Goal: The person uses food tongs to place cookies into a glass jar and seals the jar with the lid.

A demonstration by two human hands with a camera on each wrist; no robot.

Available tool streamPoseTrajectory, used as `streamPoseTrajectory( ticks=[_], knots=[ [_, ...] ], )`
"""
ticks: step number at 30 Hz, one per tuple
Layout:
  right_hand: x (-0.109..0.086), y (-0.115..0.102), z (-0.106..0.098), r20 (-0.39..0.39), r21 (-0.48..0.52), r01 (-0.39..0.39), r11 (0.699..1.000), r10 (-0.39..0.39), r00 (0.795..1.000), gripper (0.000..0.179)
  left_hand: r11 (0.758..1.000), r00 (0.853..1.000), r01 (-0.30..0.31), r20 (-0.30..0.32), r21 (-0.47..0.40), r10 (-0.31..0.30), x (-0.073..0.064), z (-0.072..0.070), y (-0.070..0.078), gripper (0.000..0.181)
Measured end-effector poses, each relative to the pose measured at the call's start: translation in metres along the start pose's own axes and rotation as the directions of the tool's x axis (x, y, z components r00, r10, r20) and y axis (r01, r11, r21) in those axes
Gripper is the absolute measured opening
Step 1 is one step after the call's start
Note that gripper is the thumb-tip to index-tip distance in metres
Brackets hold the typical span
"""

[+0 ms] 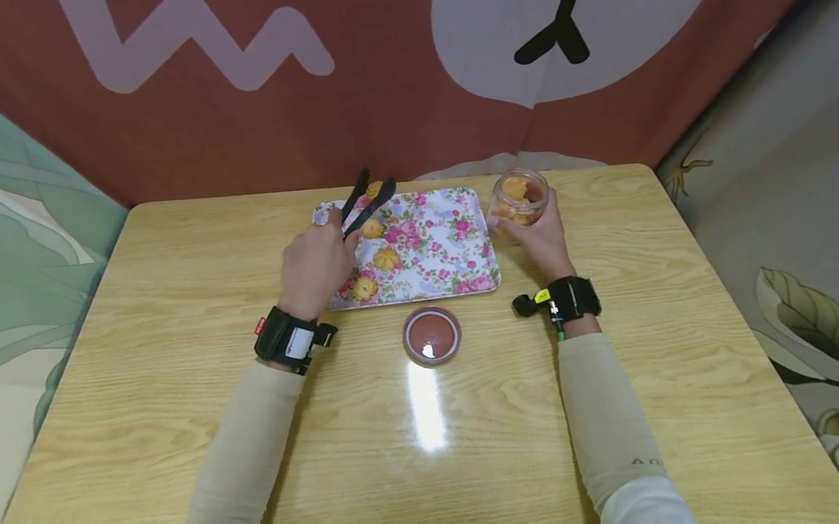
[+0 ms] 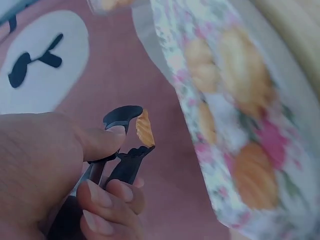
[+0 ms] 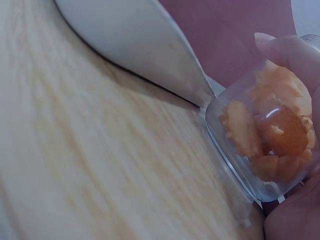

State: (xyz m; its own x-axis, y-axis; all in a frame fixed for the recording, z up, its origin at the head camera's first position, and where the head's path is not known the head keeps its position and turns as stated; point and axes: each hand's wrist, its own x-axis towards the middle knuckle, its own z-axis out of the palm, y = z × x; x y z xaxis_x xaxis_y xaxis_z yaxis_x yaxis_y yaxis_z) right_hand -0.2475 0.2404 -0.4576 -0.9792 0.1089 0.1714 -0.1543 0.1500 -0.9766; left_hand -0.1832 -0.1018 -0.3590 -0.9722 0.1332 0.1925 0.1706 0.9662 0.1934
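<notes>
My left hand [image 1: 317, 267] grips black tongs [image 2: 127, 165] above the far left corner of a floral tray [image 1: 433, 249]. Between the tong tips sits a ridged golden cookie [image 2: 144, 129]. Several more cookies lie on the tray's left part, among them a swirled cookie [image 1: 386, 257] and a round one [image 1: 365, 288] near the front edge. Just right of the tray, my right hand [image 1: 544, 242] holds a clear jar [image 1: 494, 208] around its side, its mouth uncovered. Cookies [image 3: 280, 130] show through the jar wall, which stands close by the tray's rim in the right wrist view.
A reddish-brown round lid [image 1: 431, 336] lies on the wooden table [image 1: 503, 449] in front of the tray. Behind the table hangs a red cloth [image 1: 389, 119] with a cartoon face. Patterned curtains border both sides.
</notes>
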Motion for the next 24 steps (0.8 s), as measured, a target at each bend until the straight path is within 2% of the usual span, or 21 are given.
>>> streamPoseTrajectory(
  ticks=[4,9,13,17,24],
  knots=[
    [-0.004,-0.011,0.001,0.009,-0.006,-0.008,1.0,0.008,1.0,0.089,0.995,0.995,-0.096,-0.04,0.018,0.097,0.002,-0.006,0.019,0.053],
    [-0.012,-0.027,0.003,0.01,0.003,-0.017,1.0,0.016,1.0,0.087,0.978,0.975,-0.206,-0.076,0.031,0.208,0.006,-0.011,0.049,0.048],
    [-0.016,-0.032,0.004,0.001,0.007,-0.019,1.0,0.019,1.0,0.086,0.963,0.959,-0.266,-0.093,0.035,0.268,0.013,-0.012,0.072,0.04],
    [-0.016,-0.034,0.005,-0.002,0.007,-0.012,1.0,0.012,1.0,0.085,0.952,0.948,-0.303,-0.089,0.048,0.306,0.02,-0.013,0.091,0.039],
    [-0.014,-0.03,0.006,-0.008,0.064,-0.008,0.998,0.008,1.0,0.082,0.938,0.939,-0.341,-0.028,0.07,0.343,0.028,-0.01,0.116,0.051]
  ],
)
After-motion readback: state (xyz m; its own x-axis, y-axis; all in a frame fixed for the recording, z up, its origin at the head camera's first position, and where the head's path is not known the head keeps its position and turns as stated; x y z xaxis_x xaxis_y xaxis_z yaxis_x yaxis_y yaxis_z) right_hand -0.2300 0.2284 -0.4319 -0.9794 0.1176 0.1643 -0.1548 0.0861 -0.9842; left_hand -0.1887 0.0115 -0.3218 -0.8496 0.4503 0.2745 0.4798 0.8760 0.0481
